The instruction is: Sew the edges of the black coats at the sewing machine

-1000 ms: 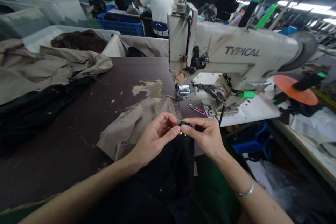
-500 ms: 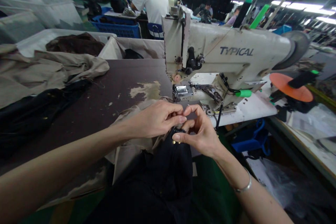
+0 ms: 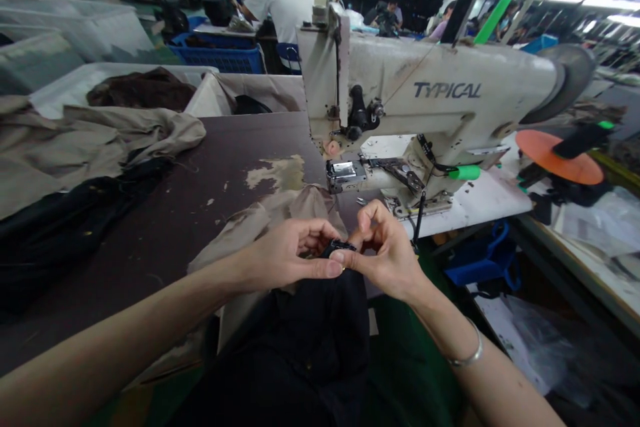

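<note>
Right, black garment [image 3: 315, 340] bunched up in person's lap area, top edge raised just above the near edge of the surface, w/ small dark tab [image 3: 340, 247] & a brass-coloured stud [image 3: 343, 269] at that edge. L hand [image 3: 285, 257] & R hand [image 3: 385, 250] meet there, both grips pressed together, thumb + fingers pinching the tab from either side. Metal bangle [image 3: 467, 353] on R wrist.

Beige cloth [image 3: 270, 230] lies under L forearm, just behind the hands, draped over the surface [image 3: 125, 267], dark brown top w/ worn pale patch [image 3: 275, 172]. More beige cloth [image 3: 90, 137] & black cloth [image 3: 65, 220] heaped at far left of it. Sewing machine [image 3: 425, 87], cream, marked TYPICAL, stands ahead, its needle plate [image 3: 345, 172] beyond the hands, not touching them; green handle [image 3: 465, 172] on its side, orange disc [image 3: 560, 167] to the right.

Room = busy factory floor: white bins [image 3: 65, 30], one w/ brown fabric [image 3: 143, 90], blue crate [image 3: 215, 60], co-worker in white tee [image 3: 280, 3] at a far bench, others further back. Blue plastic rack [image 3: 483, 263] & clear bag [image 3: 530, 340] low on the right.

vs. half a sec earlier: L hand has dropped from above the beige cloth to the tab, level w/ R hand; more beige shows.
</note>
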{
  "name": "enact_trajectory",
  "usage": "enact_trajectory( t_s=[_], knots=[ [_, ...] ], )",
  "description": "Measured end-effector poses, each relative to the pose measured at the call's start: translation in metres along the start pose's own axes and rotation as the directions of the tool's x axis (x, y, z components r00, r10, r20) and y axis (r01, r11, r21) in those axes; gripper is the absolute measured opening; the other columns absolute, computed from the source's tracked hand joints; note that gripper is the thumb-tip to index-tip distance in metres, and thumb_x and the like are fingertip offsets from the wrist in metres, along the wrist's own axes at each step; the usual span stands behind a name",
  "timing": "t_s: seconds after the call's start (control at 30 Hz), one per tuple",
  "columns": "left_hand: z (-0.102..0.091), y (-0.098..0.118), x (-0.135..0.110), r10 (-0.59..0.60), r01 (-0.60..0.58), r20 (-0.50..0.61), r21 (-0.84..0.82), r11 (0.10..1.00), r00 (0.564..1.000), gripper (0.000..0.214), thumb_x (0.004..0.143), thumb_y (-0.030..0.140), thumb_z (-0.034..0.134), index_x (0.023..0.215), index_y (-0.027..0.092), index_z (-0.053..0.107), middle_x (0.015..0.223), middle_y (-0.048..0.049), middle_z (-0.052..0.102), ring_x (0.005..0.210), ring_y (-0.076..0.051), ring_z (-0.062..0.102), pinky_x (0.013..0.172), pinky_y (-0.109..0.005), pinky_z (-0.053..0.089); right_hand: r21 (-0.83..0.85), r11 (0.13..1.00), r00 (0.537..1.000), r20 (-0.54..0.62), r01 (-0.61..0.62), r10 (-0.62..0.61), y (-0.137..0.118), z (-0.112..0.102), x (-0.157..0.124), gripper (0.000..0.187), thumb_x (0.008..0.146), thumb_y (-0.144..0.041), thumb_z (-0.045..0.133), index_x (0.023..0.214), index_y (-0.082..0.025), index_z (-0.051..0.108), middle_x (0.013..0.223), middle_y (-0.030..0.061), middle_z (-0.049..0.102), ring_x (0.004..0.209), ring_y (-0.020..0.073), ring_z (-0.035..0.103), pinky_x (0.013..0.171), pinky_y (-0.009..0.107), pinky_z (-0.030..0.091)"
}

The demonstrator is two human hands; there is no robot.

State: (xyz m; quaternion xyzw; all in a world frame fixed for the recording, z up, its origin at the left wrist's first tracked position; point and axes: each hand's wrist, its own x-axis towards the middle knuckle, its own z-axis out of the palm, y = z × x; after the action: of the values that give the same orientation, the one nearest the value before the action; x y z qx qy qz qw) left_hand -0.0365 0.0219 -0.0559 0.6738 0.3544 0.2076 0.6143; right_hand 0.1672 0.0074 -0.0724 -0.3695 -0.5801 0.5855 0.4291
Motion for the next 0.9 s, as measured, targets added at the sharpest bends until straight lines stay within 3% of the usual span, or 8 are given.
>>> enact_trajectory(
  t_s=[0.13, 0.23, 0.33, 0.5, 0.63, 0.7, 0.77, 0.9],
  knots=[
    [0.004, -0.006, 0.0, -0.061, 0.056, -0.066, -0.068, 0.996, 0.996, 0.029, 0.079, 0.032, 0.076, 0.093, 0.015, 0.058, 0.084, -0.0017, 0.065, 0.077, -0.014, 0.063, 0.068, -0.023, 0.047, 0.108, 0.991, 0.992, -0.089, -0.084, 0.094, 0.003, 0.007, -0.01, 0.056, 0.072, -0.029, 0.083, 0.1, -0.024, 0.035, 0.061, -0.0088, 0.056, 0.05, 0.005, 0.045, 0.051, 0.015, 0.03],
    [0.004, -0.006, -0.001, -0.098, 0.09, -0.105, -0.084, 0.992, 0.99, 0.031, 0.076, 0.035, 0.077, 0.088, 0.015, 0.057, 0.077, -0.0005, 0.063, 0.072, -0.013, 0.061, 0.065, -0.023, 0.046, 0.202, 0.972, 0.985, -0.093, -0.122, 0.143, 0.001, 0.011, -0.02, 0.059, 0.072, -0.026, 0.082, 0.104, -0.025, 0.032, 0.071, -0.0056, 0.064, 0.055, 0.0067, 0.053, 0.056, 0.016, 0.037],
    [0.005, 0.005, -0.003, -0.107, 0.107, -0.097, -0.001, 0.994, 0.99, 0.029, 0.079, 0.036, 0.073, 0.093, 0.015, 0.06, 0.081, -0.0012, 0.064, 0.075, -0.014, 0.06, 0.067, -0.024, 0.046, 0.191, 0.973, 0.984, -0.098, -0.128, 0.149, -0.005, 0.012, -0.026, 0.061, 0.071, -0.023, 0.082, 0.103, -0.025, 0.03, 0.078, -0.003, 0.068, 0.061, 0.0093, 0.06, 0.061, 0.018, 0.044],
    [0.007, 0.028, -0.009, 0.012, 0.036, -0.146, 0.325, 0.945, 0.989, 0.021, 0.084, 0.034, 0.067, 0.096, 0.016, 0.068, 0.081, 0.0001, 0.066, 0.073, -0.013, 0.058, 0.067, -0.023, 0.043, 0.089, 0.994, 0.991, -0.115, -0.056, 0.066, -0.011, 0.011, -0.028, 0.054, 0.074, -0.021, 0.079, 0.103, -0.024, 0.033, 0.075, -0.0045, 0.065, 0.065, 0.0092, 0.059, 0.064, 0.019, 0.045],
    [0.011, 0.028, -0.014, 0.166, -0.067, -0.249, 0.363, 0.929, 0.954, 0.015, 0.087, 0.032, 0.066, 0.094, 0.019, 0.069, 0.086, 0.0019, 0.068, 0.079, -0.012, 0.06, 0.073, -0.022, 0.044, 0.088, 0.993, 0.997, 0.009, -0.073, 0.073, -0.006, 0.013, -0.031, 0.047, 0.079, -0.023, 0.076, 0.118, -0.021, 0.049, 0.082, -0.0025, 0.061, 0.072, 0.0073, 0.054, 0.066, 0.017, 0.041],
    [0.013, 0.023, -0.014, 0.199, -0.095, -0.285, 0.342, 0.935, 0.938, 0.015, 0.088, 0.032, 0.066, 0.096, 0.019, 0.068, 0.089, 0.0018, 0.068, 0.082, -0.013, 0.06, 0.075, -0.022, 0.045, 0.021, 0.997, 0.997, 0.028, -0.07, 0.07, -0.001, 0.016, -0.033, 0.028, 0.078, -0.023, 0.076, 0.1, -0.015, 0.062, 0.078, -0.0019, 0.057, 0.07, 0.0057, 0.048, 0.063, 0.016, 0.037],
    [0.015, 0.017, -0.013, 0.213, -0.11, -0.31, 0.317, 0.942, 0.927, 0.014, 0.088, 0.031, 0.066, 0.096, 0.018, 0.067, 0.089, 0.0015, 0.067, 0.083, -0.013, 0.06, 0.075, -0.023, 0.045, -0.047, 0.998, 0.999, -0.021, -0.05, 0.049, 0.004, 0.021, -0.035, 0.018, 0.077, -0.024, 0.077, 0.079, -0.01, 0.064, 0.07, -0.0024, 0.051, 0.065, 0.0043, 0.041, 0.059, 0.016, 0.031],
    [0.018, 0.011, -0.01, 0.251, -0.138, -0.334, 0.327, 0.935, 0.909, 0.011, 0.088, 0.027, 0.067, 0.095, 0.018, 0.067, 0.088, 0.0019, 0.066, 0.082, -0.012, 0.059, 0.074, -0.023, 0.044, -0.057, 0.998, 0.994, -0.104, -0.036, 0.03, 0.011, 0.024, -0.034, 0.019, 0.076, -0.025, 0.078, 0.075, -0.009, 0.067, 0.067, -0.0027, 0.048, 0.063, 0.0043, 0.038, 0.057, 0.016, 0.029]
  ],
)
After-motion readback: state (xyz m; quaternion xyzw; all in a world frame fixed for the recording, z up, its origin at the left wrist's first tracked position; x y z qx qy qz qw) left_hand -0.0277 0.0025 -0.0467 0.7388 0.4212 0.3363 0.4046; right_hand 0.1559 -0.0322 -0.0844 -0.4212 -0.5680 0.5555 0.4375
